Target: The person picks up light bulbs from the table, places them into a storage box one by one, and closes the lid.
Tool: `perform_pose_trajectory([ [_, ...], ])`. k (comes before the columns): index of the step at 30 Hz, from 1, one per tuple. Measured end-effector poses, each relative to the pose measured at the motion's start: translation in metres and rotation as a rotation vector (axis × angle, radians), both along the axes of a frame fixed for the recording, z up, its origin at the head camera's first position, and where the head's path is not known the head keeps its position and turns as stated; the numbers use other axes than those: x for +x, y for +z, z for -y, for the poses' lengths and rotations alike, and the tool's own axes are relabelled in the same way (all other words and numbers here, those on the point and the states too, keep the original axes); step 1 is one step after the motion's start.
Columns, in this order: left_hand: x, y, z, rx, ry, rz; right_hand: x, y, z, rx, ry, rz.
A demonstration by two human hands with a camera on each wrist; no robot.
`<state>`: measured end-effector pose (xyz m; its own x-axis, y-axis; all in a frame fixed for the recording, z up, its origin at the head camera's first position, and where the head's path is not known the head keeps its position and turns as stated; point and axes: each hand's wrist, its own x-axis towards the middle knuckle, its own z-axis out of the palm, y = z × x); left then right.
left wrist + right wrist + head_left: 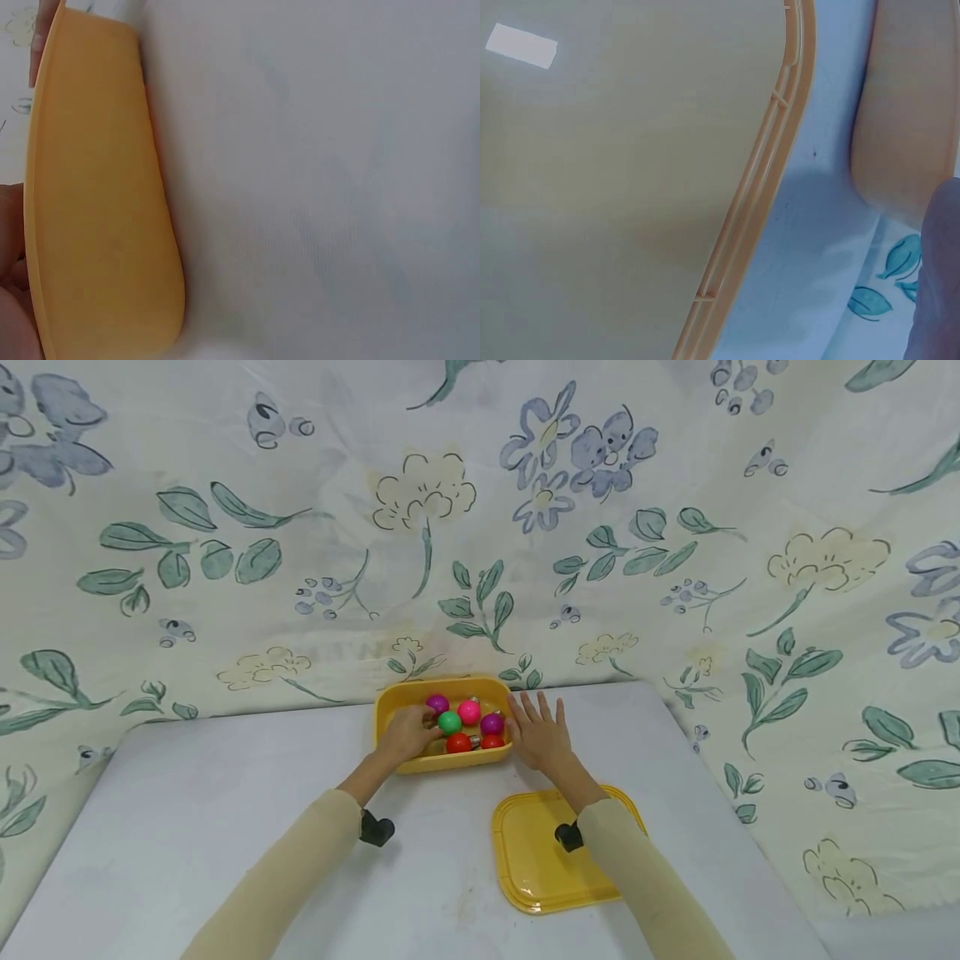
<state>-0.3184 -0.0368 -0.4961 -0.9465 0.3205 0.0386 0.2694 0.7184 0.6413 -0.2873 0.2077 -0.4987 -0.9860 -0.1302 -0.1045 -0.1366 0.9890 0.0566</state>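
Observation:
A yellow plastic tub (442,763) holds several small round coloured bulbs, some showing metal screw bases. Among them are a green bulb (450,722), a pink bulb (469,712) and a red bulb (458,743). My left hand (407,732) reaches over the tub's left part with fingers bent beside the green bulb; whether it holds anything is hidden. In the left wrist view only a bit of that hand (10,262) appears behind the tub wall (105,187). With fingers straight and spread, my right hand (542,737) rests against the tub's right end.
A yellow lid (540,860) lies flat on the white table (225,827), below the right forearm. Behind the tub, a flower-printed cloth (322,527) hangs along the table's back edge and continues down the right side.

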Motion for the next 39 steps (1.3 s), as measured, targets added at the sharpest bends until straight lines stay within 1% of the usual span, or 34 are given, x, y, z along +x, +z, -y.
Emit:
perform_pose_trajectory([
  [6,0.004,0.005,0.010,-0.006,-0.001,0.014,0.000,0.000,0.001,-0.007,0.008,-0.005],
  [11,0.007,0.006,0.018,0.007,-0.008,-0.032,-0.001,0.000,0.002,0.007,0.005,0.001],
  [17,0.011,0.007,0.025,-0.015,-0.031,-0.093,-0.001,0.002,0.004,0.024,0.008,0.015],
  [20,0.015,0.008,0.027,-0.020,-0.040,-0.111,-0.001,0.003,0.005,0.009,0.012,0.014],
  [24,0.022,0.011,0.031,-0.012,-0.049,-0.114,-0.001,0.002,0.005,0.001,0.013,0.005],
  [30,0.035,0.018,0.032,0.016,-0.068,-0.116,-0.002,0.000,0.002,-0.023,0.011,-0.003],
  [34,0.049,0.023,0.030,0.051,-0.087,-0.118,0.000,-0.002,0.000,-0.054,0.010,-0.014],
  [36,0.057,0.025,0.028,0.075,-0.096,-0.118,0.002,-0.003,-0.002,-0.098,0.012,-0.026],
  [39,0.072,0.027,0.025,0.112,-0.115,-0.123,0.006,-0.003,-0.005,-0.201,0.027,-0.059],
])
